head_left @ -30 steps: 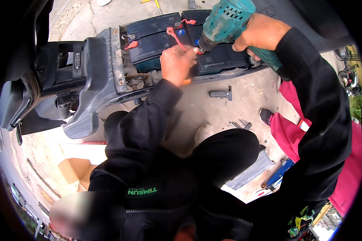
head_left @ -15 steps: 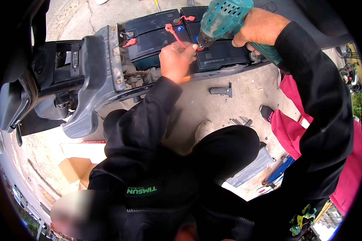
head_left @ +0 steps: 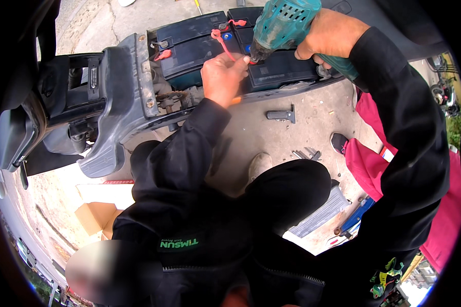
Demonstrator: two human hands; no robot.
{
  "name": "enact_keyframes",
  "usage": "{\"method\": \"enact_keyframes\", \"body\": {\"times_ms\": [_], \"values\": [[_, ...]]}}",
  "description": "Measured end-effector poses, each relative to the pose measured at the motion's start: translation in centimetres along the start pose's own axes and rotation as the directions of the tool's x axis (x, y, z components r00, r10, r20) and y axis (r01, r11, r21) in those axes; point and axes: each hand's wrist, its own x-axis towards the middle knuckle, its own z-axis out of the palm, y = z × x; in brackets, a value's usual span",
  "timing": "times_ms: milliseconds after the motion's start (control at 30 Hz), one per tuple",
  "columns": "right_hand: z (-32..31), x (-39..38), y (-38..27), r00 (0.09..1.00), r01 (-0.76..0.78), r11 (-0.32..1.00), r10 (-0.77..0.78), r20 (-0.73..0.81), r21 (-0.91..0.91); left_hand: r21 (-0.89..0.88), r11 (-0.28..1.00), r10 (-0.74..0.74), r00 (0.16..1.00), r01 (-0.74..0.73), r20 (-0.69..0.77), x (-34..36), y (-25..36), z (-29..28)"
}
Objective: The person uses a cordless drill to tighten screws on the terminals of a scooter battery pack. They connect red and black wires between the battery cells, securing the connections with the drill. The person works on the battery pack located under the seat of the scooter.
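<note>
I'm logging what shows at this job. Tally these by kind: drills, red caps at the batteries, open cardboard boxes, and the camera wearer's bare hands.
Drill: 1
Visible red caps: 3
Open cardboard box: 1
Bare hands (left hand, right hand): 2
Total: 7

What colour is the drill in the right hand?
The drill is teal with a dark chuck; head view.

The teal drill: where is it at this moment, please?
In the head view, the teal drill is at the top, right of centre, in the right hand, its tip beside the left hand.
</note>
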Motion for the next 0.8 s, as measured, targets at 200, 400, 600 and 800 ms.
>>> {"method": "enact_keyframes", "body": {"times_ms": [200,400,600,800], "values": [[-0.25,0.35,0.22,1.0,0.0,1.0,0.0,0.029,-0.01,0.012,1.0,0.0,1.0,0.0,-0.015,0.11,-0.17,-0.07],[-0.2,0.21,0.5,1.0,0.006,0.999,-0.005,0.015,-0.033,-0.028,0.999,0.016,0.999,-0.017,-0.033,0.25,-0.44,0.33],[-0.23,0.34,0.13,1.0,-0.013,0.997,0.013,-0.009,-0.077,0.017,1.0,0.002,1.0,-0.001,-0.013,0.21,-0.29,0.03],[-0.46,0.91,0.13,0.999,0.032,0.995,-0.031,0.019,-0.093,-0.07,0.997,0.011,0.999,-0.014,-0.044,0.22,-0.29,0.32]]}}
